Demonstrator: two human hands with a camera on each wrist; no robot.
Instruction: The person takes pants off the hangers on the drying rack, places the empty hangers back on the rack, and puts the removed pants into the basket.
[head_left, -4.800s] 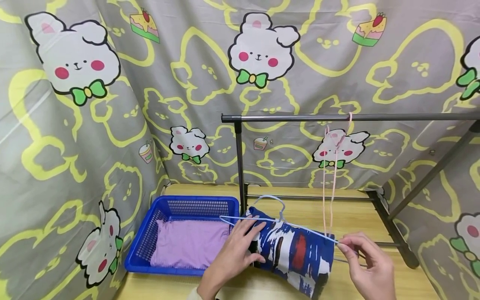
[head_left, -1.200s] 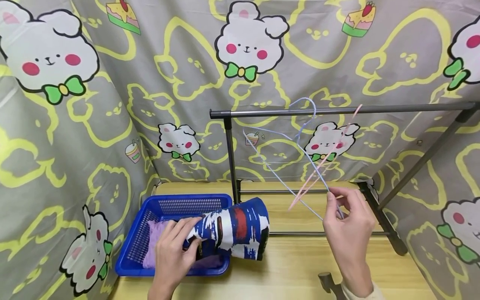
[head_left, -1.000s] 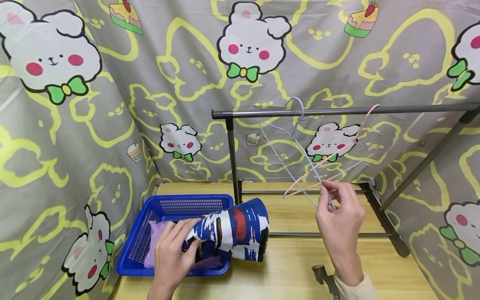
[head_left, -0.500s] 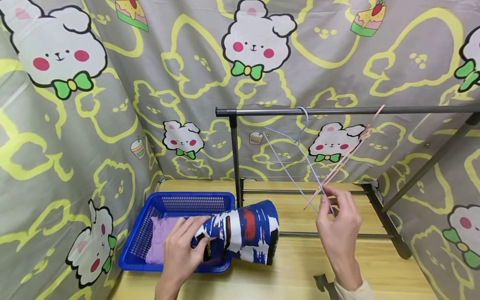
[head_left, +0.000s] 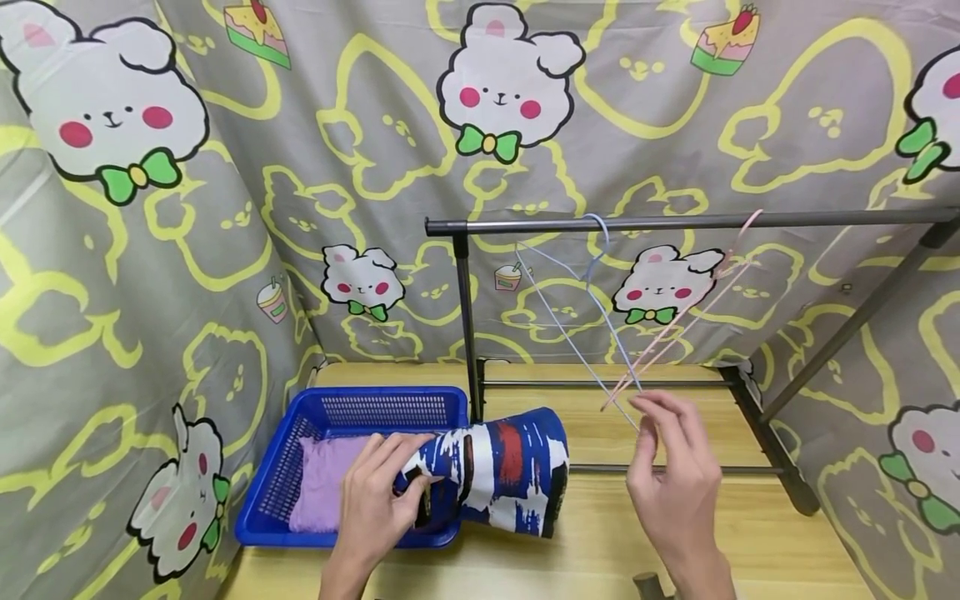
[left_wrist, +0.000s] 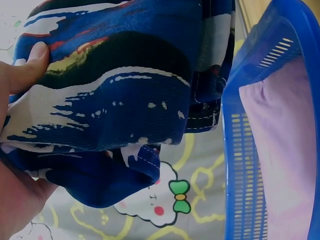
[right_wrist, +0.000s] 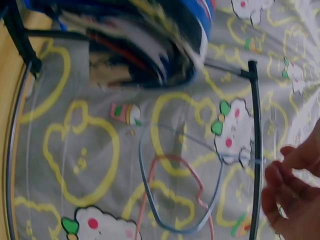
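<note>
My left hand (head_left: 382, 492) grips a folded, patterned garment (head_left: 510, 471) in blue, white, red and black. It is held over the right side of a blue plastic basket (head_left: 251, 533), with its rolled end jutting past the rim. Stitched hems show on the garment (left_wrist: 125, 105) in the left wrist view. A light blue hanger (head_left: 564, 329) hangs by its hook from the dark rail (head_left: 525, 225). Just below the hanger's lower corner is my right hand (head_left: 675, 479), fingers loosely bent and holding nothing; in the right wrist view the hand (right_wrist: 295, 187) is apart from the hanger.
A pink hanger (head_left: 682, 312) hangs on the rail to the right of the blue one, overlapping it in the head view. Folded lilac cloth (head_left: 322, 483) lies in the basket. The rack's post (head_left: 467, 325) stands behind the basket. Printed curtains (head_left: 390, 108) enclose the wooden surface (head_left: 600, 550).
The blue hanger went from lying across the garment to hanging on the rail, and my right hand has let go of it. My left hand shifted the garment left, over the basket.
</note>
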